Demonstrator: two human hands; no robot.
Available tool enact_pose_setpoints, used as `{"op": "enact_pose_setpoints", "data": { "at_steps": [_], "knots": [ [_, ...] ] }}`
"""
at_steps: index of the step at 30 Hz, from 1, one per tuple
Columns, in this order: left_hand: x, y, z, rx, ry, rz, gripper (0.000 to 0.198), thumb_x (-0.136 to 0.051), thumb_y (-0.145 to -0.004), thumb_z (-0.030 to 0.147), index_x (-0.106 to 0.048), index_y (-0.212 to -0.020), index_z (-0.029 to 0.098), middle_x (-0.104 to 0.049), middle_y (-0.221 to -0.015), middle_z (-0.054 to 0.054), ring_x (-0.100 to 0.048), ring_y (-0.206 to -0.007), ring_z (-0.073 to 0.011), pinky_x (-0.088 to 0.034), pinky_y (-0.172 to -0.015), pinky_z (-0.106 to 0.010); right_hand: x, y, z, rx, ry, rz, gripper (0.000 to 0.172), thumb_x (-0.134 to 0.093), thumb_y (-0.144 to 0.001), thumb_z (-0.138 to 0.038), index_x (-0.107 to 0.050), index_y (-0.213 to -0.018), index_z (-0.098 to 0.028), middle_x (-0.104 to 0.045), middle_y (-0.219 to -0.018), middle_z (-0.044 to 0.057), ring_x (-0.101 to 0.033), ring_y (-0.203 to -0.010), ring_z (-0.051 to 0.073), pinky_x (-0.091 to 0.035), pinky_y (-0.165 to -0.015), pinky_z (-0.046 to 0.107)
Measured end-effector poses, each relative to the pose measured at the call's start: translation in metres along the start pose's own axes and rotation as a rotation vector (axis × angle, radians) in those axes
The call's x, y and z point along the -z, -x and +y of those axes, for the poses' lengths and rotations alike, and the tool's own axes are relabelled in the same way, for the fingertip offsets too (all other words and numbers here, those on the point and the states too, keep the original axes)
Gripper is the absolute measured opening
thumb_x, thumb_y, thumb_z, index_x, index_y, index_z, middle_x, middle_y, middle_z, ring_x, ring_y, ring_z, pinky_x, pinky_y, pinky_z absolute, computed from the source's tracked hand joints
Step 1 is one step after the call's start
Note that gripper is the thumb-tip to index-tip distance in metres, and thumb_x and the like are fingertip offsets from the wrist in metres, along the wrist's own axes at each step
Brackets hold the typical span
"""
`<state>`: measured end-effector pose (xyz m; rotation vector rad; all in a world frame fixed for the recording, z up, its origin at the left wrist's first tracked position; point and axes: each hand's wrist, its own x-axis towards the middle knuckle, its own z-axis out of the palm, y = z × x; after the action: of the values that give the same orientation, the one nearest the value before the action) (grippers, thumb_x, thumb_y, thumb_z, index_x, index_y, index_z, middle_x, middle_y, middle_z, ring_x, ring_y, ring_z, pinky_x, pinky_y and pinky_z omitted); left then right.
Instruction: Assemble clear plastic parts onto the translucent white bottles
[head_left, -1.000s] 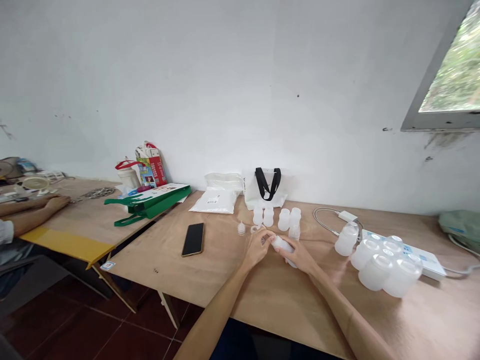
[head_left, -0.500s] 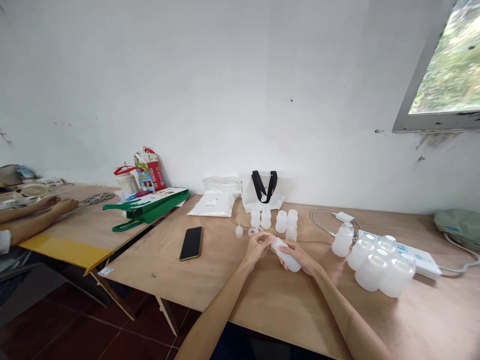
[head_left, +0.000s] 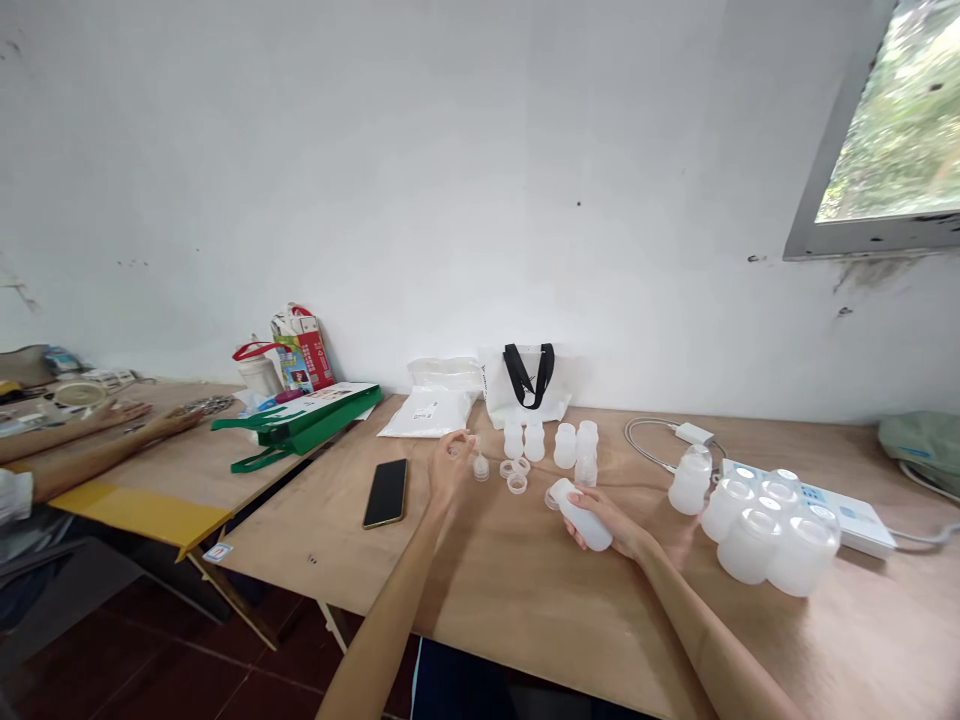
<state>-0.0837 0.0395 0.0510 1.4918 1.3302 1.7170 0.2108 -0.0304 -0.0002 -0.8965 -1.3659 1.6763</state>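
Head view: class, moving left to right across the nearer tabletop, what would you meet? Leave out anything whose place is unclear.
Phone, left hand, loose rings, tilted bottle, cluster of bottles, green fabric.

The held bottle (head_left: 591, 526) is showing milky white, the phone (head_left: 385, 492) at its nine o'clock black, the bag (head_left: 322, 424) at ten green-and-white.

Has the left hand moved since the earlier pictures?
Yes. Judged against the black phone, the left hand has shifted left, closer to it, and slightly farther back.
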Motion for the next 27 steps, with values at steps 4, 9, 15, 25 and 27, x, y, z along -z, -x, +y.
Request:
{"op": "enact_pose_setpoints", "data": {
  "at_steps": [4,9,15,25,27],
  "knots": [
    [0.001,-0.011,-0.013,-0.037,-0.126,-0.063,0.013,-0.078,-0.075,0.036,-0.076,-0.081,0.025,-0.075,-0.097,-0.01,-0.068,-0.1,-0.03,-0.05,-0.094,-0.04,-0.002,0.0,-0.002,0.001,0.015,0.013,0.056,-0.074,-0.08,-0.07,-0.058,-0.099,-0.02,-0.068,-0.063,0.0,-0.058,-0.044,0.014,-0.042,-0.042,0.024],
    [-0.007,-0.01,-0.02,-0.03,-0.169,-0.146,0.012,-0.08,-0.072,0.032,-0.076,-0.081,0.025,-0.076,-0.094,-0.009,-0.068,-0.098,-0.0308,-0.048,-0.099,-0.04,-0.006,0.003,-0.007,-0.003,0.023,0.025,0.057,-0.074,-0.078,-0.071,-0.056,-0.099,-0.02,-0.068,-0.064,0.0,-0.058,-0.044,0.013,-0.042,-0.042,0.023],
    [-0.008,-0.003,-0.024,-0.035,-0.163,-0.138,0.02,-0.088,-0.068,0.027,-0.074,-0.082,0.022,-0.072,-0.087,-0.005,-0.068,-0.096,-0.0289,-0.049,-0.093,-0.035,-0.007,0.004,-0.008,-0.011,0.019,0.028,0.058,-0.075,-0.077,-0.071,-0.057,-0.099,-0.021,-0.068,-0.064,-0.001,-0.058,-0.045,0.013,-0.043,-0.043,0.023],
    [-0.04,0.029,0.027,-0.033,0.004,-0.078,0.031,-0.074,-0.082,0.026,-0.067,-0.112,0.026,-0.059,-0.123,-0.007,-0.058,-0.109,-0.026,-0.047,-0.1,-0.037,-0.007,0.003,-0.005,-0.001,-0.061,0.02,0.052,-0.074,-0.08,-0.067,-0.06,-0.099,-0.021,-0.067,-0.064,0.0,-0.058,-0.044,0.013,-0.042,-0.042,0.024],
    [-0.066,0.038,0.038,0.052,0.13,-0.172,0.04,-0.071,-0.08,0.016,-0.062,-0.117,0.026,-0.058,-0.128,-0.006,-0.056,-0.116,-0.0242,-0.045,-0.104,-0.036,-0.007,0.005,-0.006,0.028,-0.144,0.055,0.055,-0.073,-0.079,-0.068,-0.061,-0.104,-0.02,-0.066,-0.064,-0.001,-0.057,-0.045,0.014,-0.043,-0.043,0.025]
  ]
}}
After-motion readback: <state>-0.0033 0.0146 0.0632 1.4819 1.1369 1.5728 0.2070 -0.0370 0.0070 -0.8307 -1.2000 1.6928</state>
